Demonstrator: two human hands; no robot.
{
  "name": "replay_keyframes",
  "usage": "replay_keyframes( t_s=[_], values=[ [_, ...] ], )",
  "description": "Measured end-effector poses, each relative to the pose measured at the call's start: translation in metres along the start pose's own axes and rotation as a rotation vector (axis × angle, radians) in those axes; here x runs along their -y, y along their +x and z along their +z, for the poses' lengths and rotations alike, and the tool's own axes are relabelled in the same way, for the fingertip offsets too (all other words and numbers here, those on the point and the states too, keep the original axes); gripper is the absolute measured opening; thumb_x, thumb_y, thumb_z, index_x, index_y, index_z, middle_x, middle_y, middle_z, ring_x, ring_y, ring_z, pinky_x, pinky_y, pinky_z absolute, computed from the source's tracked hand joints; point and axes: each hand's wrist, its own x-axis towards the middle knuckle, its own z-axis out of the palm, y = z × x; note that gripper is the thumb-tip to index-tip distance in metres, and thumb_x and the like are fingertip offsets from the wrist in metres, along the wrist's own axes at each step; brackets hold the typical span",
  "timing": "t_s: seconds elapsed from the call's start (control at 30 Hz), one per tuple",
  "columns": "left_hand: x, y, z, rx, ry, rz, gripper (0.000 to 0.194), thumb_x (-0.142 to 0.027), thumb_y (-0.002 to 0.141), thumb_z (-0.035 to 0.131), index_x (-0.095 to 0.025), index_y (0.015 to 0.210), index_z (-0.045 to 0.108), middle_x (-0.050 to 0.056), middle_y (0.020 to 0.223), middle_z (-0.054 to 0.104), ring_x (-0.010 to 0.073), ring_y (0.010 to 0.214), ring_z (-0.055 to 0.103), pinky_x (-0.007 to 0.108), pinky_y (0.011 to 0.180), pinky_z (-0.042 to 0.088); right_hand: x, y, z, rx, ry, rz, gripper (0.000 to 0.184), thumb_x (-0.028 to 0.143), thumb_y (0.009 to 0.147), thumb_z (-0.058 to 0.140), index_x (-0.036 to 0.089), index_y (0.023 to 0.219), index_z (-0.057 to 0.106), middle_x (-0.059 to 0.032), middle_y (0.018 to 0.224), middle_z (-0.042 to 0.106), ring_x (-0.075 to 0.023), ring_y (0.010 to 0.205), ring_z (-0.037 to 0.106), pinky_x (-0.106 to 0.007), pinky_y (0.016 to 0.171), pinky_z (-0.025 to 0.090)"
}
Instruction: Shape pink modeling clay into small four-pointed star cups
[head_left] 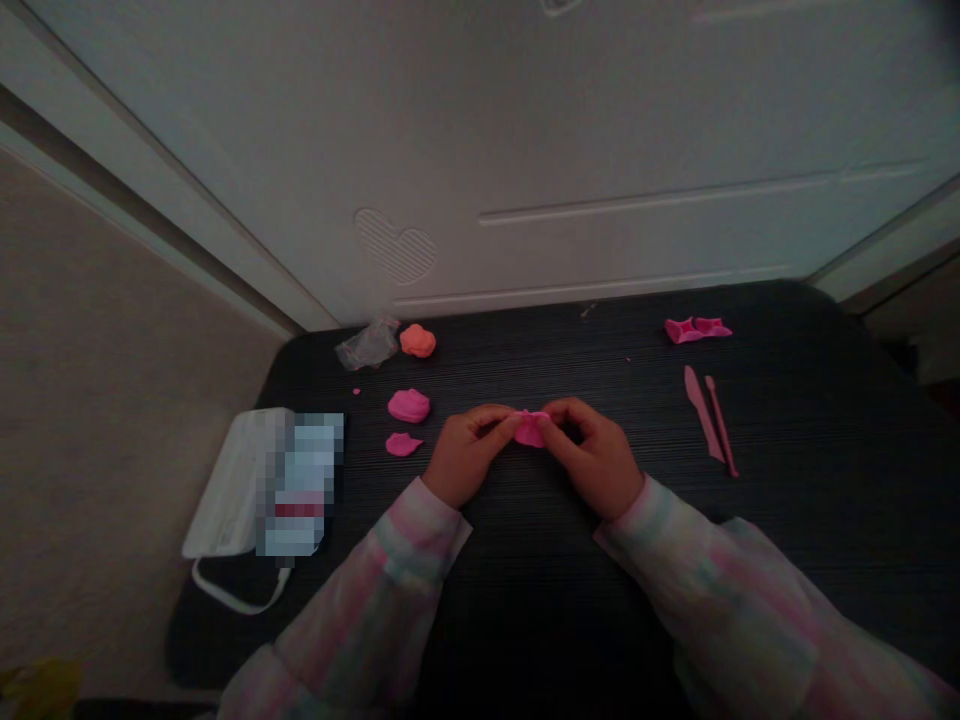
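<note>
Between my two hands is a small flattened piece of pink modelling clay [532,430], just above the middle of the dark table. My left hand [466,452] pinches its left edge between thumb and fingers. On the opposite edge, my right hand [596,452] grips it the same way. Left of my hands lie a thick pink clay lump [409,405] and, nearer to me, a thinner pink clay piece [403,444]. An orange clay lump [418,341] sits behind them, beside a crumpled clear plastic wrapper [369,344].
At the right lie a pink plastic knife [703,412] and a thin pink stick tool [721,425]. Shaped pink clay pieces [697,329] rest at the back right. A white power bank [232,485] with a cable [236,604] lies by a phone [304,485] at the left. A white panel [600,150] rises behind the table [540,610].
</note>
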Motion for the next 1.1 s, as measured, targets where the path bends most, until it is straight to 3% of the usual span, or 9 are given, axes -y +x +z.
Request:
replay_keyframes(
  t_s=[0.17, 0.37, 0.5, 0.67, 1.1],
  values=[
    [0.005, 0.001, -0.002, 0.071, -0.211, -0.141, 0.016, -0.027, 0.069, 0.058, -0.016, 0.077, 0.066, -0.004, 0.053, 0.051, 0.0065, 0.052, 0.044, 0.019, 0.054, 0.034, -0.001, 0.000, -0.001, 0.021, 0.078, 0.013, 0.013, 0.030, 0.075, 0.048, 0.019, 0.072, 0.053, 0.0003, 0.066, 0.056, -0.0130, 0.065, 0.051, -0.027, 0.063, 0.039],
    [0.010, 0.002, 0.001, 0.138, -0.428, -0.175, 0.010, -0.024, 0.065, 0.062, -0.015, 0.071, 0.064, -0.002, 0.068, 0.055, 0.0046, 0.058, 0.043, 0.018, 0.055, 0.033, 0.000, 0.001, -0.001, 0.056, 0.102, 0.018, 0.013, 0.030, 0.075, 0.048, 0.018, 0.071, 0.053, 0.0008, 0.064, 0.054, -0.0123, 0.063, 0.050, -0.027, 0.062, 0.038],
    [0.009, 0.002, 0.002, 0.116, -0.474, -0.182, 0.008, -0.022, 0.062, 0.065, -0.014, 0.065, 0.064, -0.001, 0.077, 0.054, 0.0064, 0.066, 0.047, 0.020, 0.061, 0.035, -0.001, 0.000, -0.001, 0.042, 0.147, 0.025, 0.012, 0.029, 0.074, 0.049, 0.018, 0.070, 0.053, 0.0009, 0.064, 0.054, -0.0119, 0.063, 0.050, -0.026, 0.062, 0.038],
    [0.009, 0.002, 0.003, 0.066, -0.515, -0.283, 0.015, -0.021, 0.059, 0.066, -0.014, 0.073, 0.063, -0.003, 0.064, 0.054, 0.0052, 0.056, 0.044, 0.021, 0.058, 0.033, -0.004, 0.000, 0.001, 0.027, 0.226, 0.047, 0.013, 0.029, 0.075, 0.049, 0.018, 0.072, 0.053, 0.0009, 0.066, 0.054, -0.0110, 0.063, 0.050, -0.024, 0.061, 0.039],
    [0.012, 0.002, 0.000, 0.127, -0.430, -0.155, 0.009, -0.023, 0.066, 0.062, -0.015, 0.070, 0.062, -0.003, 0.066, 0.050, 0.0050, 0.057, 0.041, 0.021, 0.056, 0.030, -0.002, 0.001, 0.000, 0.045, 0.127, 0.024, 0.013, 0.029, 0.075, 0.049, 0.018, 0.072, 0.053, 0.0008, 0.065, 0.055, -0.0115, 0.062, 0.051, -0.025, 0.060, 0.039]
  ],
)
